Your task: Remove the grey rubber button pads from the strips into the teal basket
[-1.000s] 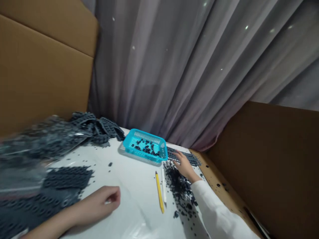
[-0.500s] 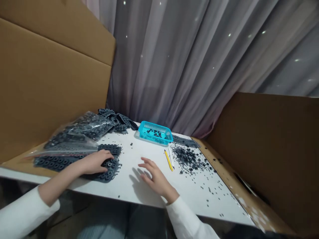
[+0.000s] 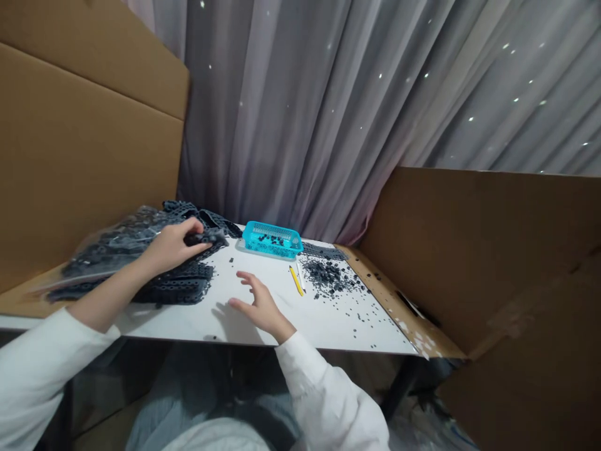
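My left hand (image 3: pixel 171 248) is closed around the edge of a dark grey rubber sheet of moulded parts (image 3: pixel 213 236), held raised and tilted above the table. Below it lie more dark studded sheets (image 3: pixel 183 289), stacked at the table's left side. A clear plastic bag (image 3: pixel 117 241) full of similar dark sheets rests behind and left of that hand. My right hand (image 3: pixel 258 305) hovers over the white tabletop (image 3: pixel 263 282) with fingers apart and nothing in them. It is nearest to the yellow pen-like tool (image 3: pixel 296 281).
A turquoise basket (image 3: pixel 273 228) with small black pieces stands at the back. A white pen-like tool (image 3: pixel 301 277) lies beside the yellow one. Many small black bits (image 3: pixel 326 274) are heaped on the right, before another dark sheet (image 3: pixel 323 252). Cardboard walls (image 3: pixel 469 250) flank the table.
My left hand has risen from the stacked sheets, lifting one sheet up and away from the table edge. My right hand stays open over the table. The camera view has shifted.
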Available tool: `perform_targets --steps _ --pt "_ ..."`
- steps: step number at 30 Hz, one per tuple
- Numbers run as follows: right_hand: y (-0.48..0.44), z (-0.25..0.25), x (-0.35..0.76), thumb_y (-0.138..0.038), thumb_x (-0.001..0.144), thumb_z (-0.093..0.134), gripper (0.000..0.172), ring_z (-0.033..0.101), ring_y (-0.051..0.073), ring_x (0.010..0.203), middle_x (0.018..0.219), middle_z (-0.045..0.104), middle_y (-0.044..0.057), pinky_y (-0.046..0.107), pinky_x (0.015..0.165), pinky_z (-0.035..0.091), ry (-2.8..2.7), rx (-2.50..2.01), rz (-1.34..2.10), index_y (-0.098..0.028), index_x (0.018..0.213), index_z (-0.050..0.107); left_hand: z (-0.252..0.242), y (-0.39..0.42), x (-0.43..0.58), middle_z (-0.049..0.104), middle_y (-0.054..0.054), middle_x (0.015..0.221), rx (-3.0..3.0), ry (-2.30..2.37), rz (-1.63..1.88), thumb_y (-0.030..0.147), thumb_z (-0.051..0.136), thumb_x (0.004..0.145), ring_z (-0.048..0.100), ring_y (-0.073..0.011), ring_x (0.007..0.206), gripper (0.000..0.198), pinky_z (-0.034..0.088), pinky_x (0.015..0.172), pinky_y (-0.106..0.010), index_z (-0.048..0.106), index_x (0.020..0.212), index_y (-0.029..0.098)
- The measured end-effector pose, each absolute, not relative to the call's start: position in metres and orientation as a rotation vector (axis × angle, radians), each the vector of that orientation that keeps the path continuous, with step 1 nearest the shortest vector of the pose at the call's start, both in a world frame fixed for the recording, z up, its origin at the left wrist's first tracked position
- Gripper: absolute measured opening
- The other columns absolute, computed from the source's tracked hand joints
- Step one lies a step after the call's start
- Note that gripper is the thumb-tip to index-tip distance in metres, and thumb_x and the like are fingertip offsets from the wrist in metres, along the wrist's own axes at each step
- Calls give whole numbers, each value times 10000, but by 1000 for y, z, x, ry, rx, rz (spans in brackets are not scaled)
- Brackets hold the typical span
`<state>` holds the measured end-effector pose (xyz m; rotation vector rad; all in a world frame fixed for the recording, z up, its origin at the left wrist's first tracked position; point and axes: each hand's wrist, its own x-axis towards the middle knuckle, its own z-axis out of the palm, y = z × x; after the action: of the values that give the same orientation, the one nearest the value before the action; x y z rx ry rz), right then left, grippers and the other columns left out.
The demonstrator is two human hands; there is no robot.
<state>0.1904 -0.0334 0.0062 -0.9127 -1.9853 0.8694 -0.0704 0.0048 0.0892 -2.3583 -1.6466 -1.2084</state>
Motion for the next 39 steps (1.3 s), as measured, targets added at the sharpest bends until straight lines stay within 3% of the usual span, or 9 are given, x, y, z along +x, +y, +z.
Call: perform_targets --steps 4,10,14,17,23,26,29,34,39 --pt "-16 14 176 -428 760 737 726 534 265 1248 1428 514 127 443 1005 450 -1712 -845 896 -232 1384 422 114 2 -21 574 33 769 -2395 -1409 -1606 456 709 727 563 -179 726 336 432 697 -280 497 861 233" --pt "55 49 183 -486 778 628 344 636 199 899 934 709 55 324 807 513 -1304 -702 844 -173 922 617 113 46 33 583 56 745 -2211 -1226 -2255 301 830 589 596 -165 710 484 448 684 -267 475 911 231" --pt "93 91 193 -418 724 675 271 608 177 802 799 686 22 309 800 494 -1294 -680 765 -176 832 617 127 88 44 674 16 817 -2106 -1173 -2538 282 811 586 672 -189 754 592 506 727 -297 438 1042 225" --pt "98 109 199 -376 707 695 239 593 175 808 802 676 10 302 816 476 -1322 -638 730 -181 834 639 138 93 45 711 -18 884 -2162 -1115 -2662 358 818 591 695 -208 839 556 533 783 -316 493 1017 208" --pt "51 47 215 -355 686 664 197 586 188 753 752 649 12 298 725 479 -1463 -618 869 -191 794 640 70 49 43 727 -17 757 -2589 -1389 -2630 426 872 517 694 -247 758 491 556 702 -344 652 865 159" --pt "33 -4 216 -363 683 634 300 584 185 670 706 626 4 304 658 487 -1507 -660 945 -198 933 620 14 41 44 726 -18 765 -2649 -1672 -2619 419 837 624 689 -218 733 409 555 704 -346 674 879 145" --pt "33 -36 213 -343 748 571 385 548 158 623 687 578 -25 278 625 458 -1455 -765 905 -208 1107 536 -25 47 45 689 -10 778 -2654 -1975 -2560 363 675 866 660 -156 679 229 556 664 -335 653 896 138" --pt "38 -50 215 -278 745 573 317 528 149 672 761 569 -16 268 650 430 -1611 -901 723 -200 1052 585 -45 56 41 685 -46 984 -2667 -2196 -2443 310 618 925 667 -172 815 226 571 732 -359 634 1077 143" --pt "37 -55 218 -302 757 565 280 533 159 659 707 565 -22 262 604 414 -1664 -951 727 -188 1009 603 -51 55 39 677 -41 964 -2768 -2333 -2196 302 620 924 657 -162 784 210 570 698 -339 639 1055 139"
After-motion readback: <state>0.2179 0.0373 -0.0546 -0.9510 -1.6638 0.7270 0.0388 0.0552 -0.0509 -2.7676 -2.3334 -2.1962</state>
